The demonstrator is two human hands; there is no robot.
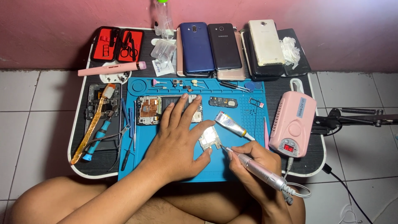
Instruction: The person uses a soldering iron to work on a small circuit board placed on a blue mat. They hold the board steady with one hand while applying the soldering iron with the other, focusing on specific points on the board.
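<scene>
My left hand (178, 139) lies flat on the blue work mat (232, 170), fingers spread, its thumb and forefinger pinning a small shiny circuit board (209, 138). My right hand (248, 159) grips a silver pen-shaped rotary tool (261, 172) like a pencil, its tip touching the board's right edge. Behind my left fingers lies an opened phone body (151, 110) with exposed parts. A small tube (232, 125) rests just right of the board.
A pink control box (292, 124) with a red display stands at the right, cabled to the tool. Several phones (224, 45) are stacked at the back. Tweezers, a toothbrush (93, 122) and screwdrivers lie left; a red tool case (118, 43) sits far left.
</scene>
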